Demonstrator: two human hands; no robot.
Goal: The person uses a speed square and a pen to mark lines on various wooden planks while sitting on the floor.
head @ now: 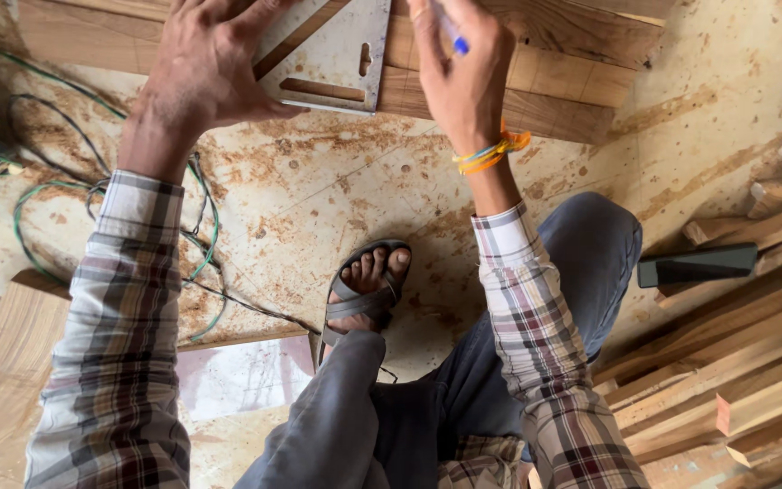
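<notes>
**Two hands on a wood board**

Green wires [203, 237] lie on the dusty floor at the left. The left hand [201, 72] presses flat, fingers spread, on a metal square [332, 54]. The square lies on a wood board [554, 72]. The right hand [463, 77] is closed around a blue pen [452, 38] just beside it. Wood sticks [735, 362] pile up far right.

Metal triangular square [332, 56]: grey, flat, with a long slot parallel to its lower edge and a small slot near its right edge; lies flat on the wooden plank, its lower edge near the plank's near edge.

Wooden plank [536, 86]: reddish-brown, sawn, lying flat on the stained floor at the top of view, overlapped by further boards.

Blue pen [452, 36]: slim, blue-tipped, held tilted above the plank, just right of the square.
</notes>
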